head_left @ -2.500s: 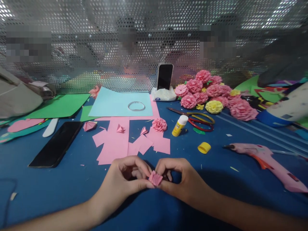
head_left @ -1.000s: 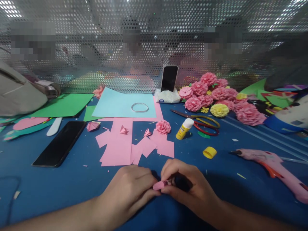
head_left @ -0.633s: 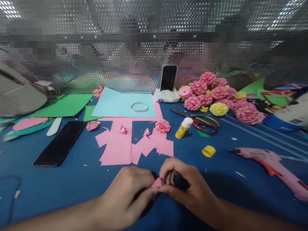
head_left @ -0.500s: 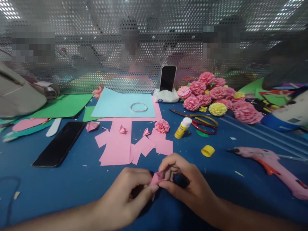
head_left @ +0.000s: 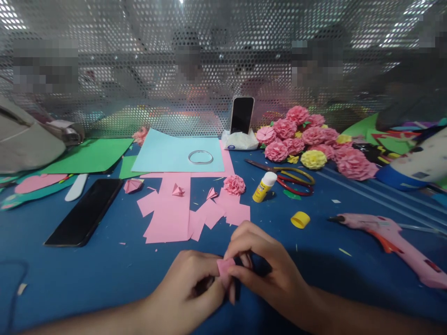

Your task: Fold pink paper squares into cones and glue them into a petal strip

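Observation:
A small folded pink paper piece point(head_left: 225, 268) is pinched between both hands near the front of the blue table. My left hand point(head_left: 192, 286) grips its lower left side, thumb and forefinger together. The fingers of my right hand point(head_left: 263, 265) press on its right side and top, partly hiding it. Just beyond lie pink paper squares and strips point(head_left: 171, 209), with small folded pink pieces point(head_left: 177, 190) on top. A round pink paper flower point(head_left: 234, 184) rests at their back right. The glue stick point(head_left: 264, 187) stands uncapped, its yellow cap point(head_left: 300, 219) lying nearer me.
A pink glue gun point(head_left: 387, 237) and scissors point(head_left: 296, 177) lie right. Paper flowers point(head_left: 296, 135) are heaped behind. A black phone point(head_left: 84, 211) lies left; another phone point(head_left: 242, 115) stands before the perforated screen point(head_left: 139, 107). Light blue sheets point(head_left: 167, 151) lie at the back.
The pink piece has turned in my fingers and shows a flatter face. My right fingers have shifted slightly left over it, and my left hand sits a little lower.

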Motion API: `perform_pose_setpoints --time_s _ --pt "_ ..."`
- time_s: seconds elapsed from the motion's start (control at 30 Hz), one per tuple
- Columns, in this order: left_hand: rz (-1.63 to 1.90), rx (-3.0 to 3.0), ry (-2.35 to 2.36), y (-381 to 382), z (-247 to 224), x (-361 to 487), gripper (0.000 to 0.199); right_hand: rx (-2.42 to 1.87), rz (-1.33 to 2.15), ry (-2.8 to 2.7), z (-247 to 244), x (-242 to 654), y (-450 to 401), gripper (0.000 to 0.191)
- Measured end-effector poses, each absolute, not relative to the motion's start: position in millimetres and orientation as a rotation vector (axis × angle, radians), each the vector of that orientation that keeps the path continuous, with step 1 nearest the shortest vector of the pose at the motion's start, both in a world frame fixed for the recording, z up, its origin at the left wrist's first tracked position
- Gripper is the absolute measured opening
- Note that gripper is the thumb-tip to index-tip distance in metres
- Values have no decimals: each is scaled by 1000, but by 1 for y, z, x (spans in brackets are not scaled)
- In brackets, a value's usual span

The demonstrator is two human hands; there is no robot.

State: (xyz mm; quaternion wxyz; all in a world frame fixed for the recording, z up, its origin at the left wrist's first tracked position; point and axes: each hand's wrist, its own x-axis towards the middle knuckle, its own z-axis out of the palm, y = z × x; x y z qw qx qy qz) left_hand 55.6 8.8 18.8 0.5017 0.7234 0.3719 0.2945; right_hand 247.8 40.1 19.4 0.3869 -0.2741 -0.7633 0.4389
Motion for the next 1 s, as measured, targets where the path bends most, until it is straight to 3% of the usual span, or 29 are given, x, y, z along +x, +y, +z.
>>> perform_pose_setpoints --time_s 0.2,0.37,0.67,1.0 --pt "771 1482 924 12 15 49 61 -758 1040 -1956 21 227 53 5" --pt "760 1343 957 13 5 42 64 -698 1050 -1933 18 214 63 11" --pt "645 1448 911 19 7 45 79 -540 1021 -2013 10 226 67 4" --pt "665 1525 944 20 12 49 64 -492 893 -2001 7 221 64 17"
